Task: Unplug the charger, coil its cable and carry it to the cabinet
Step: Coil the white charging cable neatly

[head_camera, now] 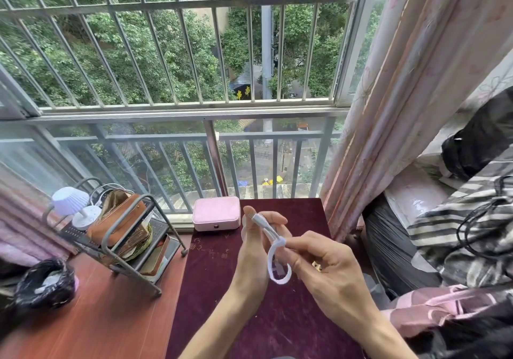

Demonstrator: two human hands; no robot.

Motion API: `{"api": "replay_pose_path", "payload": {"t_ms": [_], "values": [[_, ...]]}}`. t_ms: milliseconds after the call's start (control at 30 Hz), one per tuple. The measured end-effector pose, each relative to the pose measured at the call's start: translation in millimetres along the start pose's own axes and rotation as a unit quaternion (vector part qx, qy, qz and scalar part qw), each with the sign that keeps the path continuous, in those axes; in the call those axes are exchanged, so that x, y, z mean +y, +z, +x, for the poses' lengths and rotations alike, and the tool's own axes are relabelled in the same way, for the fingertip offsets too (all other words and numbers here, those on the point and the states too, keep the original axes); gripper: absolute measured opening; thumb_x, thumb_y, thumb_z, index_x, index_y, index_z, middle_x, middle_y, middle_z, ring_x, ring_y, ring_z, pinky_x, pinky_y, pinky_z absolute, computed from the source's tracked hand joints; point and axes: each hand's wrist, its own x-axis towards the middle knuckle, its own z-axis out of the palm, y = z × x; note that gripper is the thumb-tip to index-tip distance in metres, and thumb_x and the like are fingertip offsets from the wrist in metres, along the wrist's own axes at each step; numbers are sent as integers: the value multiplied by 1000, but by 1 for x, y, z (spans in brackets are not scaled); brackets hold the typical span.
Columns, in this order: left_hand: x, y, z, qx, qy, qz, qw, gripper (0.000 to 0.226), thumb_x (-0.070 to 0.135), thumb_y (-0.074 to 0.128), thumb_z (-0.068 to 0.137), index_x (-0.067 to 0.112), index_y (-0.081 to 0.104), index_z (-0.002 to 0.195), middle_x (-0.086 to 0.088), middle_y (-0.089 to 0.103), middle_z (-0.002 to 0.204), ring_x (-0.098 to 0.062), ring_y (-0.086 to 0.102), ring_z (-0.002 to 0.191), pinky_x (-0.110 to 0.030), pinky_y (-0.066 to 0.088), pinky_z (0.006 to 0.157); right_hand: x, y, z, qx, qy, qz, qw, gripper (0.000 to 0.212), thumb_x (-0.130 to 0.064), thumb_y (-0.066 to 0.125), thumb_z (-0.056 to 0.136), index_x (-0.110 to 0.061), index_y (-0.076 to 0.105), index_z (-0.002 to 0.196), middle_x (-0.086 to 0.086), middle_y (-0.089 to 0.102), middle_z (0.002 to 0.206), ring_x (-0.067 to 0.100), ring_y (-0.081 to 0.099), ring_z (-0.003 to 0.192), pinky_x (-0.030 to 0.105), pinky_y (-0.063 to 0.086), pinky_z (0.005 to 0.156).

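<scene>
Right hand (327,270) pinches the white cable (273,250) where its loop is bound; left hand (256,236) grips the connector end above the maroon surface (222,289). Scratched marks beside the pink case (216,213) are illegible.

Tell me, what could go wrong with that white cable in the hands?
The white cable makes only one loose loop between the left hand and right hand, so it might spring open. Its plug end sticks up free and could snag. If dropped, it may land by the pink box.
</scene>
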Motion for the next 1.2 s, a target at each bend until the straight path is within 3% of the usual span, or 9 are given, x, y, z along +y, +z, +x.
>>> {"api": "replay_pose_path", "payload": {"t_ms": [167, 267, 433, 533, 733, 833, 1000, 1067, 1200], "values": [[2, 1, -2, -32, -19, -23, 999, 82, 88, 24, 76, 20, 67, 92, -2, 62, 78, -15, 59, 63, -28, 49, 54, -1, 1, 1, 52, -5, 8, 999, 11, -27, 80, 88, -28, 88, 96, 1, 73, 78, 7, 68, 63, 14, 52, 59], [6, 7, -5, -59, -4, -52, 997, 85, 93, 43, 70, 13, 59, 92, -7, 57, 80, -22, 58, 68, -33, 49, 61, 1, 3, 2, 79, -17, 27, 996, 8, -23, 83, 88, -24, 88, 94, -3, 68, 81, 1, 67, 65, 7, 53, 62], [5, 16, -8, -17, 11, -58, 998, 62, 68, 53, 90, 7, 59, 98, -11, 59, 84, -32, 56, 79, -50, 44, 76, 6, 5, 5, 113, -20, -9, 993, 13, -46, 82, 84, -41, 86, 96, -7, 63, 91, 17, 58, 64, 18, 52, 57], [6, 19, -8, -1, -6, -79, 997, 54, 62, 52, 92, 10, 66, 96, -8, 66, 87, -33, 63, 86, -54, 45, 84, 8, 5, 5, 117, -40, -12, 992, 14, -43, 83, 85, -42, 86, 99, -10, 66, 102, 7, 64, 76, 9, 50, 62], [4, 18, -4, 8, -15, -69, 997, 58, 66, 48, 89, 13, 69, 101, -7, 69, 91, -20, 68, 79, -33, 56, 71, 11, 4, 8, 120, -43, -65, 990, 18, -45, 84, 83, -42, 82, 101, -10, 64, 107, 10, 58, 68, 13, 48, 59], [4, 19, -2, 5, -4, -57, 998, 60, 66, 45, 91, 14, 71, 105, -6, 70, 90, -17, 65, 73, -29, 55, 68, 8, 0, 9, 105, -30, -89, 990, 27, -51, 82, 80, -42, 79, 105, -12, 68, 104, 5, 62, 80, 11, 46, 68], [13, 25, -2, -3, 8, -32, 999, 66, 65, 48, 86, 19, 68, 128, -6, 69, 133, -15, 69, 115, -29, 54, 91, 3, -3, 9, 52, -13, -91, 994, 27, -50, 77, 85, -44, 76, 111, -17, 76, 108, 15, 70, 103, 21, 48, 88], [14, 26, -3, -26, 12, -18, 999, 72, 67, 47, 84, 22, 60, 139, -2, 65, 140, -10, 66, 121, -22, 55, 90, 2, -5, 10, 44, -6, -80, 996, 25, -45, 78, 86, -43, 76, 111, -18, 77, 105, 13, 71, 96, 30, 52, 87], [15, 29, -6, -56, 11, -14, 998, 72, 67, 43, 86, 31, 50, 148, 6, 59, 147, -6, 50, 138, -20, 53, 95, 1, -12, 13, 20, -8, -61, 998, 22, -32, 81, 89, -38, 79, 110, -27, 76, 85, -2, 68, 74, 14, 52, 69]]}}
